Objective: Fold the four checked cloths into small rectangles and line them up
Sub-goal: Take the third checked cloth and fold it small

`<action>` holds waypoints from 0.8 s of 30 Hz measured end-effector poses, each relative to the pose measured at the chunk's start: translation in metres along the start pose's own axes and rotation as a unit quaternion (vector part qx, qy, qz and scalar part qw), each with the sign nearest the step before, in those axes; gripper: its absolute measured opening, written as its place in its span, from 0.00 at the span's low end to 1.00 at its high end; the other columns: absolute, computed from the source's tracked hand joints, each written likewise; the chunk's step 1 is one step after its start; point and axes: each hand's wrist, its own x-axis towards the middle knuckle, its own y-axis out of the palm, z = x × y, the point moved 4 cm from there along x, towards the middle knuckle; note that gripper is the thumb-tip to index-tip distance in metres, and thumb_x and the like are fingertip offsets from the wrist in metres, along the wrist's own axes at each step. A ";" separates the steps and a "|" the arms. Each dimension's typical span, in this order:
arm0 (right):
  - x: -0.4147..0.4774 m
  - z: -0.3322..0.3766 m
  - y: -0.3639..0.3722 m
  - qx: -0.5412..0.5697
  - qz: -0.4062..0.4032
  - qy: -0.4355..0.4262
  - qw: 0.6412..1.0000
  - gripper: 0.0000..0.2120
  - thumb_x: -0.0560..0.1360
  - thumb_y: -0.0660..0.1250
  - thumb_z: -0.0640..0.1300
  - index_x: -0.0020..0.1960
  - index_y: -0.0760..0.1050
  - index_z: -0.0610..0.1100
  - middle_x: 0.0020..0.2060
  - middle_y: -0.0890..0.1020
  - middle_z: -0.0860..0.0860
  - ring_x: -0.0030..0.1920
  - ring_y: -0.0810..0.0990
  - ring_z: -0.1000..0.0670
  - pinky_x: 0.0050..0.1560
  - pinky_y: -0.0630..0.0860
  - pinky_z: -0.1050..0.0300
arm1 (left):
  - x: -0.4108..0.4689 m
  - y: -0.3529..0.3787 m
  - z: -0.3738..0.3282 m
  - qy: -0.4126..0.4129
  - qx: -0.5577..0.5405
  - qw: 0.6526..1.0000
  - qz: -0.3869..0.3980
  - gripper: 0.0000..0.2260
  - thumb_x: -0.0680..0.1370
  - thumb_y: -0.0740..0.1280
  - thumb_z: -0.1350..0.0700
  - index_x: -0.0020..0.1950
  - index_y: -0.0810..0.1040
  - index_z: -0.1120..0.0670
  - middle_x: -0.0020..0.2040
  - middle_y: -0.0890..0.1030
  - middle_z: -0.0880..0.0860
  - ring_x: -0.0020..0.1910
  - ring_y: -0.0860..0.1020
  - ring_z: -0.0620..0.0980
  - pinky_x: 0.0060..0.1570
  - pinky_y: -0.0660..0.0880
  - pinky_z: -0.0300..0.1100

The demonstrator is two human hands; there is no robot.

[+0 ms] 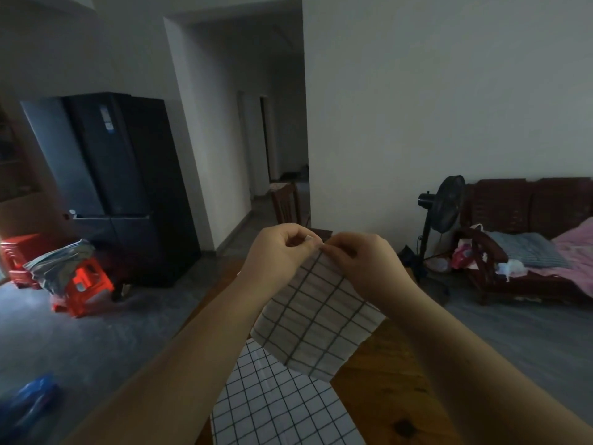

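Left hand: the left hand (282, 252) is up in the air, fingers curled in, thumb and fingertips pinching the top edge of the beige checked cloth (317, 316)
Right hand: the right hand (359, 261) sits right beside it, almost knuckle to knuckle, and pinches that same top edge tight
Beige checked cloth: lifted off the table (385, 396), it hangs from both pinches and slants down towards the camera, its lower edge free above the wood
White checked cloth: the white checked cloth (276, 406) lies spread on the table under the hanging one, creases running along it, near edge out of frame
Other cloths: only these two show
Room: a dark fridge (128, 187) on the left, red stools (86, 284) on the floor near it, a standing fan (446, 203) beside a wooden sofa (529, 203) on the right
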 end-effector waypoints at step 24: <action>-0.016 -0.016 -0.015 -0.039 -0.052 -0.026 0.998 0.13 0.82 0.58 0.50 0.62 0.77 0.52 0.51 0.75 0.62 0.54 0.74 0.59 0.53 0.70 0.63 | -0.004 -0.054 -0.004 -0.014 0.028 0.999 -0.043 0.05 0.81 0.69 0.52 0.50 0.84 0.48 0.45 0.84 0.46 0.48 0.81 0.44 0.52 0.78 0.43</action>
